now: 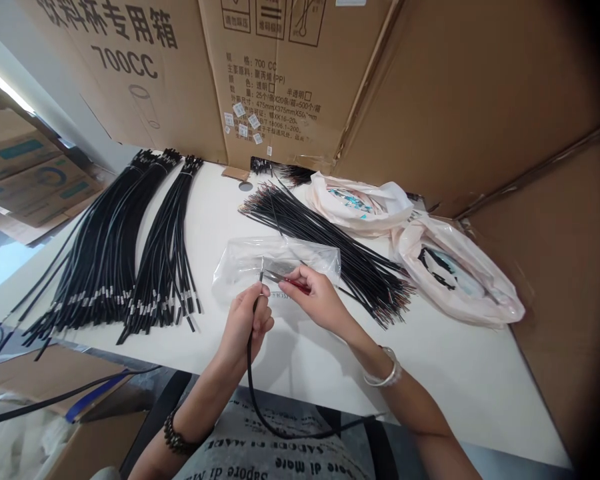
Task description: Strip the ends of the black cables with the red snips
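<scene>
Left hand (247, 320) pinches a thin black cable (253, 387) upright (tip at twelve o'clock); right hand (315, 297), at two o'clock, grips red-handled pliers (285, 279) meeting it.

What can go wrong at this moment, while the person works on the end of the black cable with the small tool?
1. The left hand pinches the black cable right by the tool in the right hand; a slip might nick a finger.
2. The cable loops off the table edge onto the lap, so it may snag or tug.
3. The clear bag lies just under the hands and might get caught.
</scene>
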